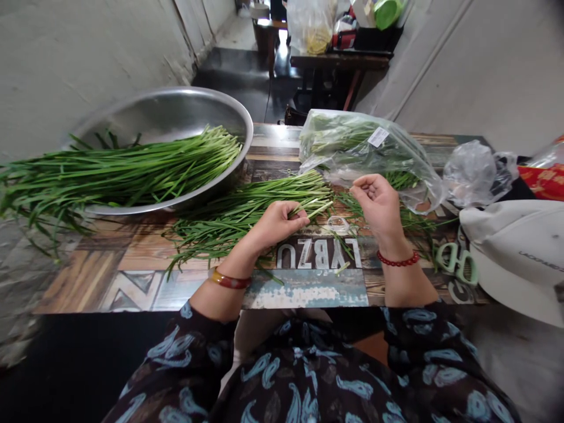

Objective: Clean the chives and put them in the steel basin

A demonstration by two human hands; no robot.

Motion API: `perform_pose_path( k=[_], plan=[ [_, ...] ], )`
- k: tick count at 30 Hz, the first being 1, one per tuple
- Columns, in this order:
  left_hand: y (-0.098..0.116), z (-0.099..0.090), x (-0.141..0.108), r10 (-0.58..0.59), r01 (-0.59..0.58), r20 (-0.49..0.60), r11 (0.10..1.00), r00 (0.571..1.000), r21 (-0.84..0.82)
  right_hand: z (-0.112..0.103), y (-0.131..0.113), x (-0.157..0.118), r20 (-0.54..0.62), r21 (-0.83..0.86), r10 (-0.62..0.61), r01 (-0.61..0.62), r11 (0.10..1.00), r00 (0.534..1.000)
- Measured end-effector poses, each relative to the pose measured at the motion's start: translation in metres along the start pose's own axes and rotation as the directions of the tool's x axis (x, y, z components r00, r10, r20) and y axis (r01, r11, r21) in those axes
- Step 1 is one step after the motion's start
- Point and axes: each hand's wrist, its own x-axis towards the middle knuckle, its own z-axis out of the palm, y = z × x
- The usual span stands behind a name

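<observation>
My left hand [282, 225] is closed round a few garlic chives [321, 207], their pale cut ends pointing right past the fingers. It rests at the front of a loose pile of garlic chives [259, 197] on the table. My right hand [378, 205] is raised a little to the right, thumb and fingertips pinched together. Whatever the pinch holds, if anything, is too small to see. Green scraps [352, 204] lie beneath and beside that hand. Between the two hands lies a small clear ring [338, 224].
A large steel basin [176, 100] at left holds a thick bunch of chives hanging over its rim. Behind my right hand lies a clear bag [365, 141] of chives. At right are green-handled scissors [457, 262], a white cap [515, 252] and a crumpled plastic bag [471, 170].
</observation>
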Motion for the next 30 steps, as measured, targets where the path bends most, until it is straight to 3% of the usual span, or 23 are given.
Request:
perform_pose_path(
  k=[5,8,14,16,21,26,28,30],
  plan=[
    [0.001,0.000,0.000,0.010,-0.010,0.010,1.000,1.000,-0.023,-0.001,-0.012,-0.005,0.273,-0.141,-0.116,0.159,0.977,0.955],
    [-0.001,0.000,-0.001,0.008,-0.008,0.031,1.000,0.999,-0.013,0.008,-0.016,-0.010,0.339,-0.113,-0.177,0.227,0.967,0.924],
    [-0.002,0.001,0.000,0.060,-0.061,0.078,0.998,0.995,0.020,0.025,-0.016,-0.017,0.336,-0.031,-0.320,0.349,0.936,0.886],
    [-0.002,0.001,0.001,0.065,-0.066,0.107,0.998,0.992,0.010,0.025,-0.015,-0.018,0.349,-0.029,-0.304,0.335,0.942,0.887],
    [-0.002,0.001,0.002,0.089,-0.098,0.155,0.994,0.984,0.052,0.019,-0.016,-0.016,0.232,-0.099,-0.194,0.221,0.970,0.953],
    [-0.003,0.002,0.002,0.126,-0.149,0.187,0.982,0.974,0.117,0.024,-0.022,-0.019,0.349,-0.049,-0.341,0.381,0.923,0.873],
    [-0.003,0.002,0.003,0.146,-0.171,0.189,0.977,0.971,0.126,0.028,-0.021,-0.022,0.340,-0.066,-0.338,0.381,0.922,0.877],
    [-0.002,0.001,0.002,0.164,-0.187,0.182,0.975,0.970,0.117,0.030,-0.019,-0.023,0.308,-0.085,-0.277,0.316,0.945,0.910]
  ],
)
